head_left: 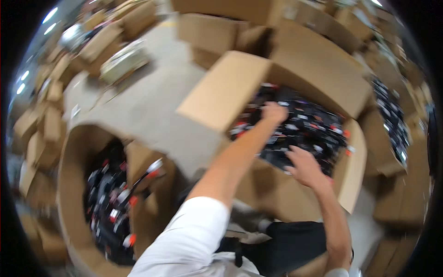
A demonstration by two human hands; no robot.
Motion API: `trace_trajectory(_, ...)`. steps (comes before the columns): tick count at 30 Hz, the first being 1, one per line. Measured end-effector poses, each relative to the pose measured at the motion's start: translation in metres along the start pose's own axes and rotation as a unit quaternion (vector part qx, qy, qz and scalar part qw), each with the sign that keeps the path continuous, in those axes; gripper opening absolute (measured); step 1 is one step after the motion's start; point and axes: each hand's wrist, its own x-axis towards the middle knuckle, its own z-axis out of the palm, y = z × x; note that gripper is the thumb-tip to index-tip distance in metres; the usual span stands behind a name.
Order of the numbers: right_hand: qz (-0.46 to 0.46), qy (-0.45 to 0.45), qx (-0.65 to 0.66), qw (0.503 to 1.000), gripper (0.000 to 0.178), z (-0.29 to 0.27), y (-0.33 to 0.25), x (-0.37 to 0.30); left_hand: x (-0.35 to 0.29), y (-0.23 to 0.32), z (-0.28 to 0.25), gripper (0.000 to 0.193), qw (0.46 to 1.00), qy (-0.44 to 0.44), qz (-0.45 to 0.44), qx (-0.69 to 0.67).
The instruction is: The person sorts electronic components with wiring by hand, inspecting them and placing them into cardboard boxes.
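An open cardboard box (284,189) stands in front of me, filled with small black items (295,134) bearing white, red and orange tags. Motion blur hides their exact kind. My left hand (275,112) reaches over the far left part of the pile, its fingers smeared and partly turned away. Whether it grips anything cannot be made out. Nearer to me, my right hand (306,168) hovers at the near side of the same pile, thumb and fingers apart, with nothing visible between them.
To my left stands another tall carton (69,184) holding similar black tagged items (108,198). More black items (392,120) lie in a carton on the right. A wrapped pale bundle (124,62) rests on the grey floor (152,92). Stacked cardboard boxes (46,129) line the left side.
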Motion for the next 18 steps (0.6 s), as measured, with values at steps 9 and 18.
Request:
trace_trajectory(9, -0.007, -0.065, 0.041, 0.997, 0.038, -0.016, -0.028, 0.006, -0.227, -0.008, -0.226, 0.036, 0.912, -0.066, 0.402, 0.053)
trace_trajectory(18, 0.000, -0.063, 0.052, 0.997, 0.031, -0.012, -0.033, 0.002, -0.397, -0.275, -0.408, 0.037, 0.958, 0.167, -0.005, 0.235)
